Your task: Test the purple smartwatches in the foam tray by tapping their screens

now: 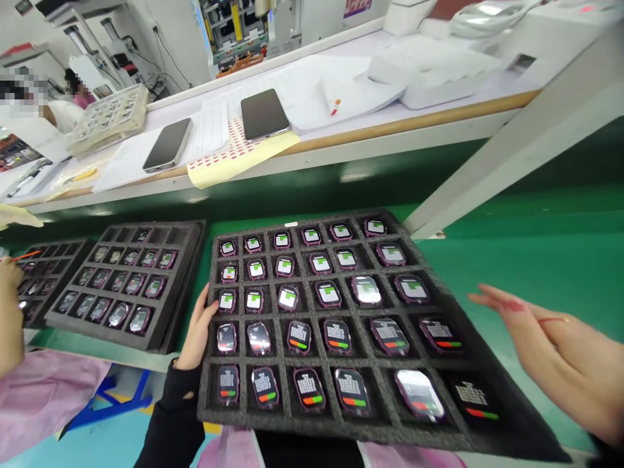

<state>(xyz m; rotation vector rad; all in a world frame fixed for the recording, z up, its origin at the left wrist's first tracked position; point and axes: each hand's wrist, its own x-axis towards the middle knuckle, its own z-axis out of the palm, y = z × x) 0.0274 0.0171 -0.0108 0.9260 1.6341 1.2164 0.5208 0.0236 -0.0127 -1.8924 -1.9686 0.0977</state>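
A black foam tray [290,354] with square pockets lies in front of me, tilted, its near right corner closest. Nearly every pocket in view holds a purple-rimmed smartwatch [309,389] with its screen lit. Back rows show white and green screens; the two near rows show dark screens with red and green bars. My left hand [197,328] grips the tray's left edge, fingertips at the rim and the rest partly hidden. To the right of the tray, apart from it, my right hand [550,351] is held in the air, fingers stretched out and holding nothing.
Another foam tray [168,305] with watches stands left, beside a co-worker's hand [10,312] and a third tray [80,250]. A slanted white post [492,156] rises behind my tray's right side. The shelf above bears two phones [264,114], papers and a white device [433,71].
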